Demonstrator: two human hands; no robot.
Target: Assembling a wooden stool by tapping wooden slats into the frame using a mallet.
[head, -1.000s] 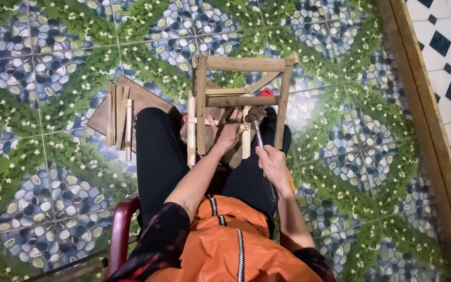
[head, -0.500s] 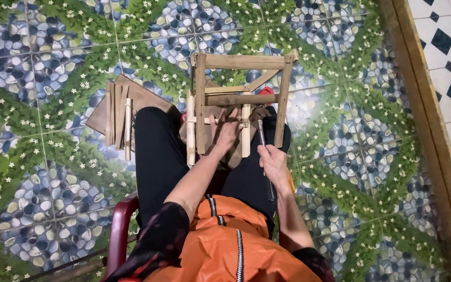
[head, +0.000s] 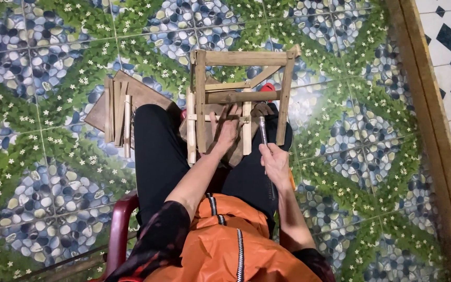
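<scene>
Floor: patterned tile [head: 43, 198], green leaves and blue pebbles, running under everything; a wooden sill [head: 434, 130] borders it well to the right of the frame.
Chair: dark red plastic, arm [head: 118, 230] showing below and left of the frame; the person sits in it, black trousers, orange jacket.
Frame: small wooden frame [head: 200, 104] of rough slats, standing at the knees, top rail farthest from the person, one diagonal brace across it.
Slats: a loose bundle [head: 117, 117] lying on a brown board, just left of the frame.
Left hand: left hand [head: 228, 128] laid flat, fingers spread, pressing the lower cross slats inside the frame.
Right hand: right hand [head: 275, 159] closed round the handle of a hammer [head: 262, 128], shaft pointing up toward the frame's lower right corner; the head I can't make out clearly.
Handling, my read: the frame looks light and stiff but rickety, thin slats nailed together, likely to rack or split if twisted. Rough sawn wood, so no slipping, splinters more the worry. Best held by the thick uprights or the top rail, not the thin cross pieces.
Since the earlier frames: very little! The frame sits in the same spot, the left hand keeps pressing in the same place, and the right hand has dropped a touch nearer the lap with the hammer still gripped.
</scene>
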